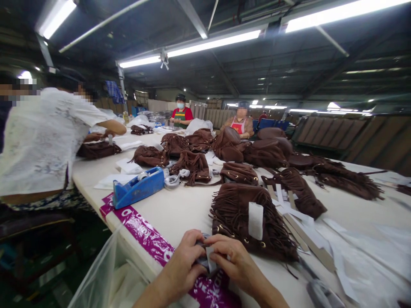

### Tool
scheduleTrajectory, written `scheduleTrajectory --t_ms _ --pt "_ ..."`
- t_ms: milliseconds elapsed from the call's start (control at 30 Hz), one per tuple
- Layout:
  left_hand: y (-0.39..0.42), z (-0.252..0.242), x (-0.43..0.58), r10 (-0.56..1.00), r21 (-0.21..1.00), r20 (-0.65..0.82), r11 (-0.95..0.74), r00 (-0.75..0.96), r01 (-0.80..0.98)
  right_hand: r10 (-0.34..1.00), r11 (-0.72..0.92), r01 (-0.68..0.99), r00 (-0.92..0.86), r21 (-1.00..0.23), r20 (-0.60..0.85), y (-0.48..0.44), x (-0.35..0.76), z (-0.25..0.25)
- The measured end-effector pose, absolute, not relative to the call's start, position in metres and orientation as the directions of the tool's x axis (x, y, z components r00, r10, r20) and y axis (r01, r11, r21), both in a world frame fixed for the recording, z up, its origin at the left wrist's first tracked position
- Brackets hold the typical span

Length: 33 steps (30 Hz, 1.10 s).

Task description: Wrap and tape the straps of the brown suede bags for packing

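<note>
Near the table's front edge, my left hand (189, 256) is closed around a small grey bundle (202, 260). My right hand (229, 256) pinches a small white strip (210, 259) against that same bundle, fingers bent close to the left ones. What the bundle is cannot be made out. Just beyond my hands lies a brown fringed bag (242, 205) with gold eyelets and a white wrapped piece (256, 220) on its front. Purple printed tape (144, 235) runs along the table edge, passing beneath my hands.
A blue tape dispenser (138, 187) stands at the left edge beside a grey roll (172, 181). More brown bags (268, 152) are heaped beyond. Cardboard and white strips (308, 231) lie right. A clear plastic bag (109, 273) hangs front left. A person in white (45, 137) leans in at left.
</note>
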<state>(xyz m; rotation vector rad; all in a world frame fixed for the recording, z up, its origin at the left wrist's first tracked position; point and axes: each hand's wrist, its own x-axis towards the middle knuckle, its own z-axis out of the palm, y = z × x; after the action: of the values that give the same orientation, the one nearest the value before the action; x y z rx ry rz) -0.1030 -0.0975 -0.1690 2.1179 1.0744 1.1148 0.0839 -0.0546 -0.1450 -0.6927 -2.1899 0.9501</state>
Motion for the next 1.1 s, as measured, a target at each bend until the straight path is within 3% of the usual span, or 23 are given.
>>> scheduleTrajectory --t_ms 267,433,767,1100 --pt "-0.097 -0.168 -0.104 0.806 0.677 0.447 -0.588 0.388 0.442 0.656 0.585 0.158 -0.668 -0.795 0.350 -0.054 0.084 -0.145" --pt "-0.098 -0.167 -0.103 0.815 0.681 0.448 -0.578 0.369 0.450 0.754 0.537 0.131 -0.517 -0.834 0.404 -0.058 0.079 -0.156" --pt "-0.104 -0.154 -0.100 0.829 0.681 0.463 -0.559 0.314 0.473 0.892 0.365 0.089 -0.320 -0.927 0.321 -0.059 0.071 -0.153" --pt "-0.099 -0.162 -0.095 0.909 0.694 0.366 -0.411 0.202 0.592 0.873 0.437 0.022 -0.251 -0.899 0.418 -0.055 0.070 -0.152"
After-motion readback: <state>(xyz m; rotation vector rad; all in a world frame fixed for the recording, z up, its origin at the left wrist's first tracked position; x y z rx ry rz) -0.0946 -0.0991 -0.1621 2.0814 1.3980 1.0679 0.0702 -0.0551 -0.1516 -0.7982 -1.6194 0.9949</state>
